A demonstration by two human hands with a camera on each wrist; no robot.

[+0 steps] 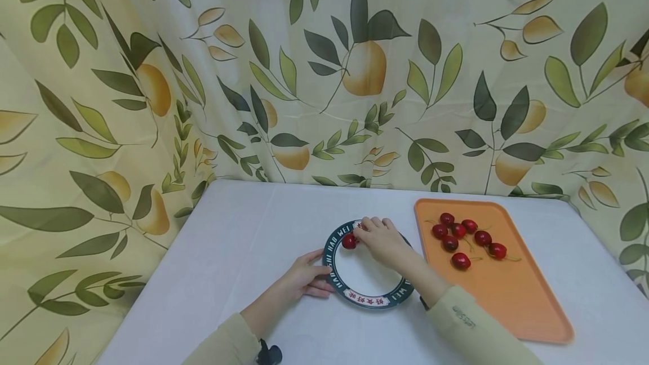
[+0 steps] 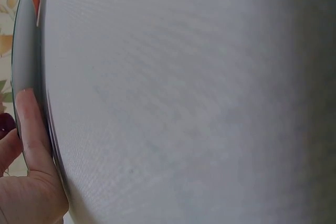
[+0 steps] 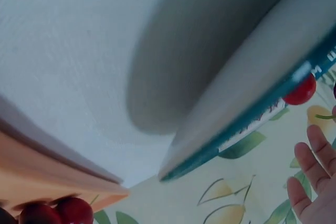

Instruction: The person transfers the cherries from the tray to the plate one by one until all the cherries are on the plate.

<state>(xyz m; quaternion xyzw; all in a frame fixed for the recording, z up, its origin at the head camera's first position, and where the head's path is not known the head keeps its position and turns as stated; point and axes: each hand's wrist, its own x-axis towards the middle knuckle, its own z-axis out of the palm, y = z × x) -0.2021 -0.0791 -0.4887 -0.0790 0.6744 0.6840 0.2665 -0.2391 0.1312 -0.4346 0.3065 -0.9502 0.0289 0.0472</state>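
My left hand (image 1: 306,276) grips the left side of a round white plate (image 1: 369,269) with a dark green lettered rim. The thumb lies on the rim, and fingers (image 2: 32,124) reach along the underside in the left wrist view. My right hand (image 1: 386,244) is over the plate's far part, its fingertips pinching a red cherry (image 1: 349,241) by the stem at the upper left of the plate. From the right wrist, another cherry (image 3: 300,90) shows at the rim, and the right hand (image 3: 317,192) has several fingers extended; the pinch itself is partly cut off.
An orange tray (image 1: 527,303) lies right of the plate, with several stemmed cherries (image 1: 458,231) in its far half. The right forearm crosses close to its left edge. A leaf-and-fruit patterned curtain (image 1: 324,72) hangs behind the white table (image 1: 243,224).
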